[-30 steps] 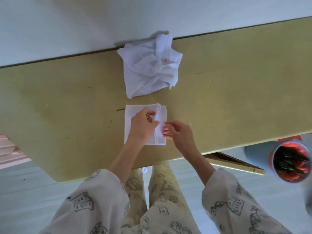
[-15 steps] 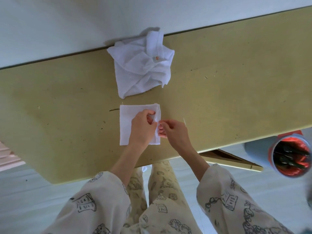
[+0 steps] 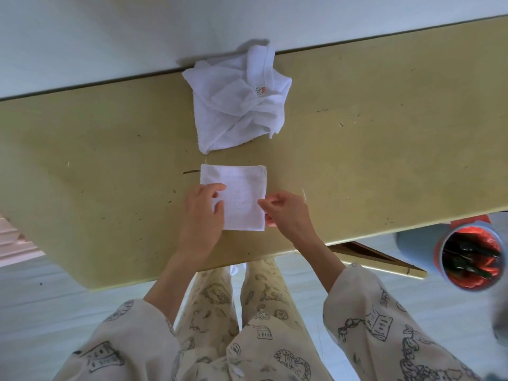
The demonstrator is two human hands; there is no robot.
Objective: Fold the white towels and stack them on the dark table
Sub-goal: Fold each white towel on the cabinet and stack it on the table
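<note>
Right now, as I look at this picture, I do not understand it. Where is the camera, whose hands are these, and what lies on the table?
There is no machine here. The single picture comes from a wide-angle camera worn on a person's head, looking down, so you see their own arms and patterned sleeves.

On the yellowish table lie two white cloths. The folded towel is a neat flat square near the person. The crumpled towel lies beyond it, at the far edge by the wall, not yet folded.

The left hand rests on the left part of the folded towel. The right hand is at its right edge with curled fingers; whether it pinches the cloth I cannot tell.

To the right, beside the table, stands a bin with a red liner.
</note>
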